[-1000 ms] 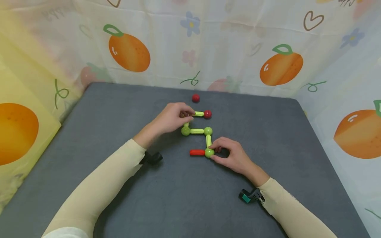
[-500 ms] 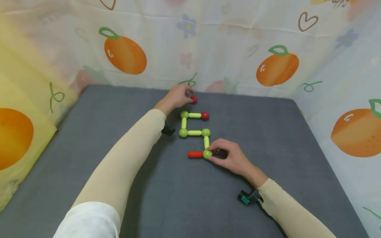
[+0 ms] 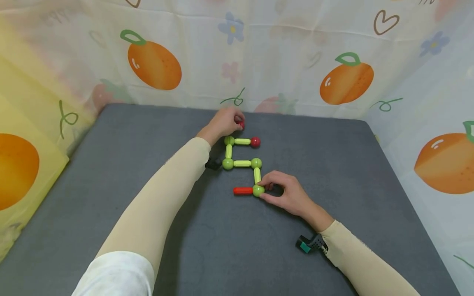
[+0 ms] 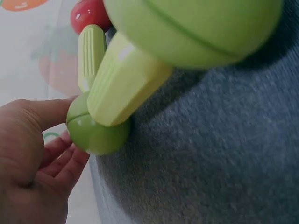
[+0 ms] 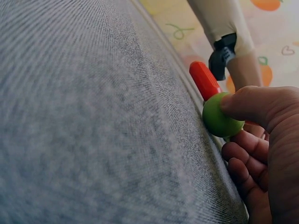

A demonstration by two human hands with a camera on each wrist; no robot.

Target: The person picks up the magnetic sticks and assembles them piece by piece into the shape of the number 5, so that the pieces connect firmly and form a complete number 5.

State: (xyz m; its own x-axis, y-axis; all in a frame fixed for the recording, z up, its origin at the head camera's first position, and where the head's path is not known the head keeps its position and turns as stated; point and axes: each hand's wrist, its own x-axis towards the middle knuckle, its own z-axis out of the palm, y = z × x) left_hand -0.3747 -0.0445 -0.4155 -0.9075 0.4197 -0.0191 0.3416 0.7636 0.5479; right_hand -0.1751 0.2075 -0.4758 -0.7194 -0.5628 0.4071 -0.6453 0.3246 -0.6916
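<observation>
A chain of green balls and yellow-green rods lies on the grey table. A red ball caps its far end and a red rod its near end. My left hand reaches past the chain and curls its fingers over a loose red ball near the back edge. My right hand pinches the chain's nearest green ball between thumb and fingers. The right wrist view shows my thumb on that green ball beside the red rod. The left wrist view shows a green ball and rod close up.
A fruit-printed cloth walls the table at the back and on both sides. Bare grey surface lies to the left, right and front of the chain. A small black camera sits on my right wrist.
My left hand left the chain's top rod, reached back to the loose red ball, and its fingers now cover it. The right hand stayed on the green ball.
</observation>
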